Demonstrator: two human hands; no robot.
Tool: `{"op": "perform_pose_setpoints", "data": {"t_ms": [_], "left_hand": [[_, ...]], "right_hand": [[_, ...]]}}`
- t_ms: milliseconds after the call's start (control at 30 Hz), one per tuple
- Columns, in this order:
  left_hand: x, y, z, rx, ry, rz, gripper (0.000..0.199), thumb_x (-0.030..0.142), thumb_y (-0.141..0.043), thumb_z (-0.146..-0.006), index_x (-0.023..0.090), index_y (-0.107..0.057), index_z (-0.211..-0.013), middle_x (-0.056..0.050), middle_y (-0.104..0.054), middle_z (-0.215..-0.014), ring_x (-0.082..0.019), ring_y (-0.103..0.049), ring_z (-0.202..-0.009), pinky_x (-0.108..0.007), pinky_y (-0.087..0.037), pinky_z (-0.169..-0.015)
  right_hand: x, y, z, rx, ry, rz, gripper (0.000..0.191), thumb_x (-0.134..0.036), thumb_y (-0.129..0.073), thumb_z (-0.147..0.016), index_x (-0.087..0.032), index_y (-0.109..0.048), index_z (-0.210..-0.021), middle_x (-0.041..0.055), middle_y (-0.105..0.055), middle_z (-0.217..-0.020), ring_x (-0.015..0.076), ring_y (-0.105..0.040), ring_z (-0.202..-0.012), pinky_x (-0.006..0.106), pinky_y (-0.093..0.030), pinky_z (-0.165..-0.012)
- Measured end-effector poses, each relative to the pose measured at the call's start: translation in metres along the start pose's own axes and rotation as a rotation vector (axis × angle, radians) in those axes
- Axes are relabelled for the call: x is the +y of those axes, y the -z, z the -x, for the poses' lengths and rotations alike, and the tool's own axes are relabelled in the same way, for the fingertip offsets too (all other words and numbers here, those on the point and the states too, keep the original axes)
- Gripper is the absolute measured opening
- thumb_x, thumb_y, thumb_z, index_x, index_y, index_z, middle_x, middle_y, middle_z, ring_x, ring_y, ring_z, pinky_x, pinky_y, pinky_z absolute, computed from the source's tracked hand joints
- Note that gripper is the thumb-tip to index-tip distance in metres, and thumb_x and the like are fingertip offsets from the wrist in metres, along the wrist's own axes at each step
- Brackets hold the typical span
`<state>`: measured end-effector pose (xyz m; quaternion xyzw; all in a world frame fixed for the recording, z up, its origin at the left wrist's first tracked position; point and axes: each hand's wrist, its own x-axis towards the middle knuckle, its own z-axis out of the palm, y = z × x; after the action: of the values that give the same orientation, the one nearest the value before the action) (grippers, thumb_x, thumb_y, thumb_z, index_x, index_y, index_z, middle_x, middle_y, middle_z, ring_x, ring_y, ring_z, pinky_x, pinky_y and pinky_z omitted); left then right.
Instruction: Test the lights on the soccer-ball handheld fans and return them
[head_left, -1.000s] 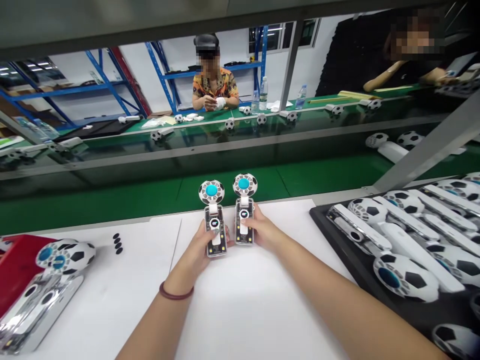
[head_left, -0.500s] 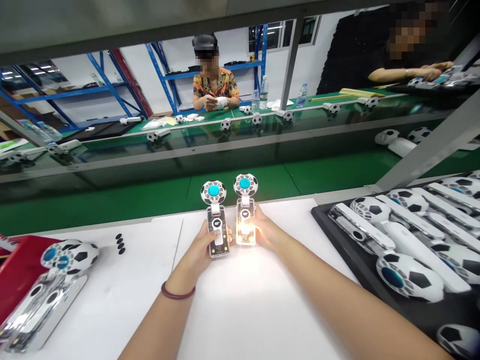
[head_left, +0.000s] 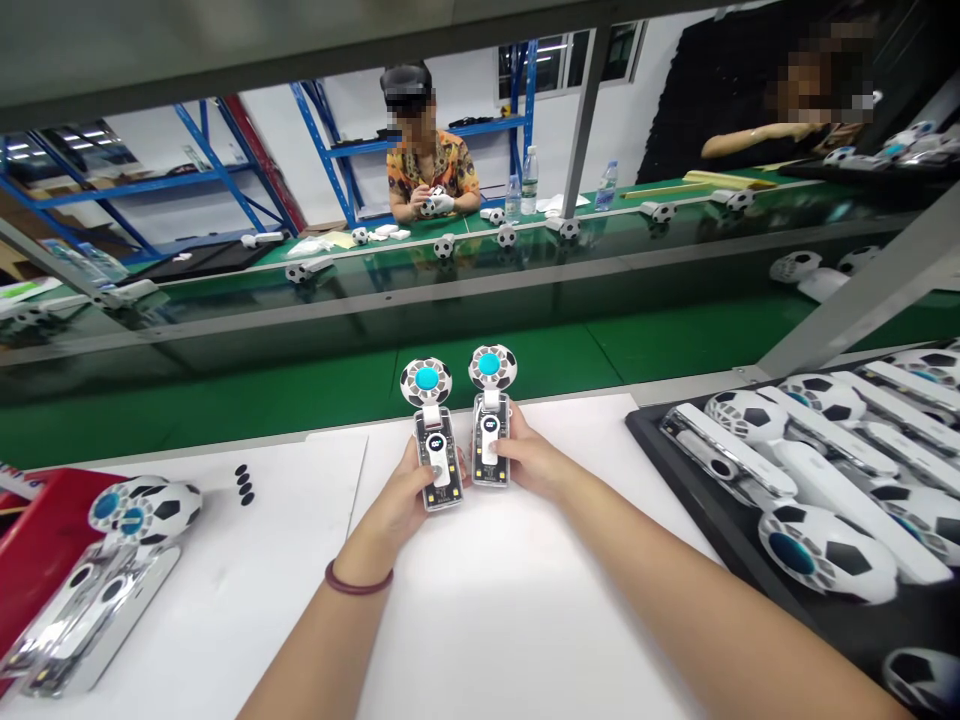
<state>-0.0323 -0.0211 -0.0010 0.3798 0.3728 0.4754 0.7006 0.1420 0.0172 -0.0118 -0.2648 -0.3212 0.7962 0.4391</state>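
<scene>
My left hand (head_left: 399, 496) is closed around a small handheld fan (head_left: 436, 440) with a clear casing and a round football-patterned head with a blue centre. The thumb presses on the white strip below its small lit display. In my right hand (head_left: 534, 462) is a matching handheld fan (head_left: 490, 424), upright beside the first, its display also lit and the thumb on its white strip. Both are held just above the white work surface (head_left: 495, 610), heads pointing away from me. The fingers behind the casings are mostly hidden.
On the right, a black tray (head_left: 675, 480) holds several similar fans. Two more lie at left beside a red bin (head_left: 45, 550), near several black discs (head_left: 244, 485). Beyond runs a green conveyor (head_left: 495, 350) carrying fans. Across it sits a co-worker (head_left: 431, 170); another person (head_left: 750, 140) is at right.
The bright glow from the fan in my right hand has gone out. Both hands stay nearly in place. The co-worker opposite now holds up a football-patterned piece; the conveyor's near fans have shifted slightly.
</scene>
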Motion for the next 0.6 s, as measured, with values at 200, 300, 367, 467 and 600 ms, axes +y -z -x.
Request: {"op": "perform_pose_setpoints", "data": {"t_ms": [200,300,367,467,600], "left_hand": [[0.0013,-0.0014,0.0011,0.025,0.001,0.019,0.044,0.021,-0.067,-0.063,0.022,-0.044,-0.100,-0.004,-0.060,-0.086,-0.020,-0.059,-0.077,-0.044,-0.048,-0.079],[0.0004,-0.0008,0.0013,0.018,-0.003,0.022,0.042,0.019,-0.066,-0.063,0.021,-0.044,-0.099,-0.004,-0.059,-0.087,-0.020,-0.059,-0.077,-0.044,-0.048,-0.080],[-0.0005,0.0002,0.0011,0.003,-0.008,0.017,0.040,0.019,-0.065,-0.065,0.021,-0.044,-0.099,-0.004,-0.059,-0.087,-0.020,-0.059,-0.077,-0.044,-0.048,-0.080],[-0.0016,0.0019,0.0003,-0.014,-0.017,0.008,0.038,0.020,-0.063,-0.068,0.021,-0.043,-0.100,-0.005,-0.059,-0.089,-0.020,-0.059,-0.079,-0.045,-0.048,-0.081],[-0.0017,0.0034,-0.0010,-0.019,-0.024,-0.008,0.040,0.022,-0.063,-0.070,0.022,-0.042,-0.105,-0.004,-0.057,-0.090,-0.020,-0.058,-0.081,-0.044,-0.048,-0.080]], "right_hand": [[-0.0005,-0.0020,-0.0003,0.042,0.011,0.011,0.075,-0.013,-0.067,-0.053,-0.032,-0.030,-0.116,-0.0038,-0.054,-0.082,0.0179,-0.057,-0.074,0.034,-0.049,-0.065],[-0.0012,-0.0029,0.0000,0.043,0.010,0.019,0.073,-0.013,-0.066,-0.053,-0.031,-0.031,-0.115,-0.0040,-0.054,-0.080,0.0181,-0.057,-0.073,0.035,-0.049,-0.065],[-0.0012,-0.0028,-0.0001,0.039,0.005,0.021,0.072,-0.013,-0.066,-0.053,-0.030,-0.031,-0.114,-0.0040,-0.054,-0.080,0.0183,-0.057,-0.073,0.035,-0.049,-0.065],[-0.0005,-0.0014,-0.0010,0.025,0.009,0.005,0.073,-0.012,-0.065,-0.054,-0.031,-0.030,-0.116,-0.0043,-0.054,-0.080,0.0182,-0.057,-0.073,0.034,-0.048,-0.065],[0.0007,0.0006,-0.0026,0.017,0.022,-0.013,0.073,-0.012,-0.065,-0.054,-0.030,-0.031,-0.115,-0.0041,-0.055,-0.081,0.0175,-0.057,-0.072,0.033,-0.048,-0.066]]}}
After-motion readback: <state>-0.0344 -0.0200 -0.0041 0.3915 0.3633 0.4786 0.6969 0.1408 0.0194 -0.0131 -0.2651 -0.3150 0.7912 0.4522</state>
